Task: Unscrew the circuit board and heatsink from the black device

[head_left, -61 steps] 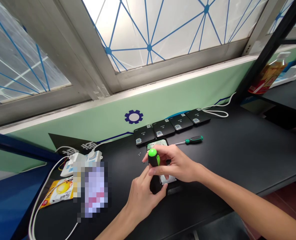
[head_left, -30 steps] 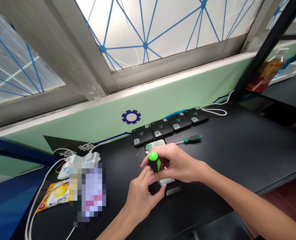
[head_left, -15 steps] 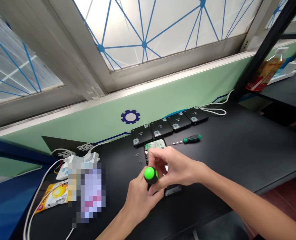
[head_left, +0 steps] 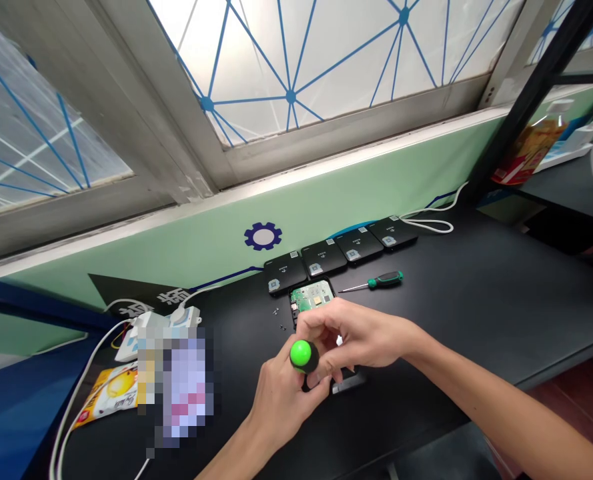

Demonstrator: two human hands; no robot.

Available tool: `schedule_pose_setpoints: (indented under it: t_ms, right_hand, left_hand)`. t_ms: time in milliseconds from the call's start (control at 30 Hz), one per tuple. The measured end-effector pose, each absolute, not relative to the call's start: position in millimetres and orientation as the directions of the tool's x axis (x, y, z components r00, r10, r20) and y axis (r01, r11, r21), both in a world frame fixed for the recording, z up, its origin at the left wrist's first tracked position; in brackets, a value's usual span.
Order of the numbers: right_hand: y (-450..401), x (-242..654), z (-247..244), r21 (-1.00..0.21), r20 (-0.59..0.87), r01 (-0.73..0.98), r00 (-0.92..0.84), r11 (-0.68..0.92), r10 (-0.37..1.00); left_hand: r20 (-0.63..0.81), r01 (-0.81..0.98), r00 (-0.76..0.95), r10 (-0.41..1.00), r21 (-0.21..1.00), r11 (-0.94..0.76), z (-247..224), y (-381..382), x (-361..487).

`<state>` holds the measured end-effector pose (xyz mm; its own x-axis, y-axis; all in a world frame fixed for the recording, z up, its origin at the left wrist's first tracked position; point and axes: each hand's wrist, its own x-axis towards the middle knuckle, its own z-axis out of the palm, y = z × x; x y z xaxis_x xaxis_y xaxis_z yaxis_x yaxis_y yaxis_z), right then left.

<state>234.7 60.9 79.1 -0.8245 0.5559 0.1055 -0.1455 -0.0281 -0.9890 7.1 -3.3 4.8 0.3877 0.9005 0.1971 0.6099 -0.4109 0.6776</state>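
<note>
1. Left hand (head_left: 283, 403) cups a black screwdriver handle with a bright green cap (head_left: 301, 355), its grip closed around the tool
2. Right hand (head_left: 363, 337) reaches in from the right, its grip closed on the same handle, the tool's tip hidden between the hands
3. Handle held just in front of an opened casing with a green circuit board (head_left: 311, 297) on a black table (head_left: 476, 300)
4. Tiny screws (head_left: 278, 319) lie just left of the casing
5. Four black drive enclosures (head_left: 323, 257) sit in a row behind it, a small green-handled screwdriver (head_left: 385, 280) to the right
</note>
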Motion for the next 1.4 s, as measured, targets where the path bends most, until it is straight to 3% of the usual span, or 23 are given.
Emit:
schedule_pose_setpoints:
  t_ms: [233,567,967,1167,1400]
  right_hand:
    - [54,215,60,-0.968,0.127,-0.229,-0.795,-0.099,0.593]
    - [57,217,56,-0.957,0.096,-0.251,-0.746,-0.144,0.659]
    - [66,229,68,-0.982,0.097,-0.166,-0.846,-0.087,0.524]
    - [61,219,61,-0.978,0.098,-0.187,-0.799,-0.091,0.593]
    - [57,211,58,-0.974,0.099,-0.211,-0.728,-0.085,0.678]
  left_hand:
    - [0.065,0.518,0.364,0.929,0.815,-0.26,7,-4,1]
    - [0.297,0.635,0.396,0.869,0.595,-0.493,0,-3,6]
    - [0.246,0.597,0.378,0.893,0.672,-0.438,3,-2,7]
    - [0.18,0.619,0.352,0.919,0.692,-0.372,-1,-3,5]
    - [0.224,0.653,0.354,0.908,0.636,-0.411,-4,-4,2]
